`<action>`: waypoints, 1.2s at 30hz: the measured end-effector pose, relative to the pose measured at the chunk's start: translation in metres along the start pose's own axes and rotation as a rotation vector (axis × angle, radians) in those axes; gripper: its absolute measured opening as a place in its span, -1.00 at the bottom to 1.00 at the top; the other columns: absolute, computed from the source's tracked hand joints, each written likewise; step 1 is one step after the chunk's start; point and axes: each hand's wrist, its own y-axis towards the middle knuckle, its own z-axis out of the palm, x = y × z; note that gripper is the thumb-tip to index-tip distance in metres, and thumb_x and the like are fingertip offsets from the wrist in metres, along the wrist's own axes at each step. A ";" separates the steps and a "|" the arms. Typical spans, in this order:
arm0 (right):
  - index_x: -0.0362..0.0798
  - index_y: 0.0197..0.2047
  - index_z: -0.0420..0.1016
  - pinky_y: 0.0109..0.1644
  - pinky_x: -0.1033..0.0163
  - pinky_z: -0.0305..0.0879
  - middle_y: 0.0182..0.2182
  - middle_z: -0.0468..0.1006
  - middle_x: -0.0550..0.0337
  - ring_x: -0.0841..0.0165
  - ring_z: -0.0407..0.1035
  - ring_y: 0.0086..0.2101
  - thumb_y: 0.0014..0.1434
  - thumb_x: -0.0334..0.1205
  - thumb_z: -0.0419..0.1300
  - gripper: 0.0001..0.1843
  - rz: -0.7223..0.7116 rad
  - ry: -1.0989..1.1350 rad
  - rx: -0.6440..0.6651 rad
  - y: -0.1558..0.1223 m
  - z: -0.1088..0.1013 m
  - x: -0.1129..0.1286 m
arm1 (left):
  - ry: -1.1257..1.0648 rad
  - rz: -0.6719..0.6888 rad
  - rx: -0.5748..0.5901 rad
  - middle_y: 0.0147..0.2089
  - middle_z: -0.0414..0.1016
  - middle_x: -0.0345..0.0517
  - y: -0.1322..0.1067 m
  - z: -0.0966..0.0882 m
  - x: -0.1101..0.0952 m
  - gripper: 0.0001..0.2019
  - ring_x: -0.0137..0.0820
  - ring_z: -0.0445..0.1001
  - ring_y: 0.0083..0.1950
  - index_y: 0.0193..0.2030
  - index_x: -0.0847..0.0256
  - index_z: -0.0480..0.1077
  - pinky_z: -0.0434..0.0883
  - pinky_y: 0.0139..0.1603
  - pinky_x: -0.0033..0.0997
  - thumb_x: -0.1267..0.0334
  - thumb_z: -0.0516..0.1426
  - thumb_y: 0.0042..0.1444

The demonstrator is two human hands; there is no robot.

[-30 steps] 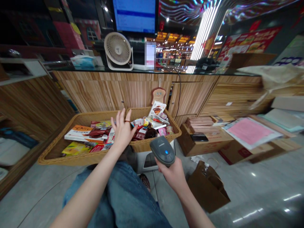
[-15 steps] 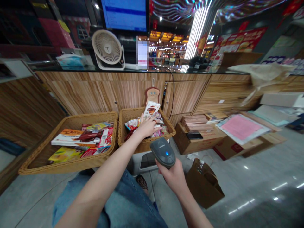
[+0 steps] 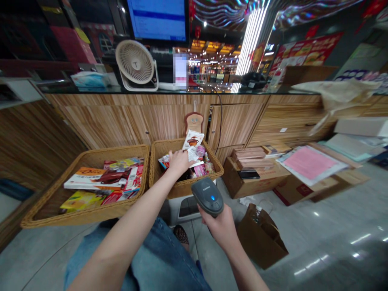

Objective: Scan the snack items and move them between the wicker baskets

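My left hand (image 3: 178, 163) reaches palm down into the right wicker basket (image 3: 220, 167). Its fingers are bent and apart, with the tips partly hidden among snack packets. Beside the thumb lies a white printed packet (image 3: 194, 155); no firm grip on it shows. Behind the hand, a white box with a brown picture (image 3: 193, 139) leans at the basket's back. A round purple-topped package (image 3: 200, 150) and a pink packet (image 3: 199, 170) lie to the right. My right hand (image 3: 222, 226) is closed around the handle of a dark grey barcode scanner (image 3: 207, 196), its blue light lit, in front of the basket.
The left wicker basket (image 3: 28, 220) holds a white-and-orange chocolate box (image 3: 83, 178) and several packets. On the counter stand a fan (image 3: 135, 62) and a monitor (image 3: 157, 18). Cardboard boxes (image 3: 232, 182) carry a phone (image 3: 249, 174). A brown paper bag (image 3: 260, 238) sits on the floor.
My left hand has drawn left and slightly down across the basket, uncovering the white printed packet and the purple-topped package. My right hand keeps the scanner in nearly the same place.
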 end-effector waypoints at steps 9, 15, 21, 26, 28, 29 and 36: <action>0.00 -0.54 0.41 -0.47 0.26 0.32 -0.67 0.47 0.21 0.28 0.39 -0.60 0.15 -0.09 0.27 -0.71 0.019 -0.021 -0.002 0.030 -0.007 -0.001 | 0.054 0.065 0.012 0.14 0.58 0.33 0.024 0.002 0.005 -0.57 0.11 0.49 0.19 0.05 0.29 0.53 0.12 0.32 0.14 0.08 0.34 0.11; 0.00 -0.52 0.41 -0.43 0.25 0.37 -0.68 0.46 0.23 0.25 0.42 -0.55 0.15 -0.09 0.27 -0.73 0.015 -0.028 0.021 0.051 -0.005 0.001 | -0.009 0.081 0.017 0.21 0.54 0.29 0.024 0.005 0.029 -0.32 0.10 0.48 0.22 0.29 0.28 0.34 0.07 0.38 0.21 0.10 0.36 0.06; 0.00 -0.50 0.43 -0.46 0.27 0.37 -0.69 0.46 0.22 0.21 0.48 -0.50 0.14 -0.08 0.26 -0.75 0.046 -0.051 0.083 0.061 0.001 0.001 | -0.072 0.064 0.023 0.22 0.54 0.30 0.021 0.003 0.047 -0.21 0.09 0.48 0.27 0.35 0.28 0.27 0.15 0.34 0.15 0.09 0.40 0.02; -0.02 -0.45 0.47 -0.43 0.26 0.40 -0.68 0.48 0.21 0.18 0.51 -0.46 0.12 -0.07 0.26 -0.77 0.041 -0.078 0.064 0.062 0.007 0.007 | -0.187 0.140 -0.102 0.36 0.45 0.27 0.008 -0.004 0.080 -0.09 -0.02 0.43 0.37 0.50 0.20 0.03 0.00 0.46 0.14 0.23 0.36 0.07; -0.03 -0.45 0.48 -0.43 0.26 0.40 -0.68 0.48 0.20 0.17 0.51 -0.46 0.13 -0.06 0.26 -0.76 0.035 -0.088 0.058 0.060 0.010 0.009 | -0.245 0.201 -0.182 0.38 0.43 0.25 0.000 -0.005 0.098 -0.04 -0.04 0.43 0.38 0.53 0.18 -0.07 -0.07 0.49 0.16 0.21 0.35 0.09; -0.03 -0.44 0.49 -0.44 0.26 0.39 -0.68 0.48 0.20 0.17 0.51 -0.47 0.14 -0.05 0.26 -0.75 0.036 -0.090 0.056 0.058 0.012 0.009 | -0.262 0.229 -0.210 0.39 0.43 0.24 -0.005 -0.005 0.106 -0.02 -0.05 0.44 0.37 0.55 0.17 -0.11 -0.09 0.50 0.16 0.19 0.34 0.10; -0.06 -0.40 0.51 -0.46 0.26 0.38 -0.62 0.57 0.14 0.19 0.51 -0.51 0.17 -0.02 0.27 -0.73 0.045 -0.149 -0.021 0.035 0.028 0.021 | -0.306 0.400 -0.279 0.41 0.40 0.23 -0.033 -0.016 0.136 0.05 -0.06 0.46 0.37 0.57 0.11 -0.24 -0.18 0.55 0.18 0.20 0.35 0.12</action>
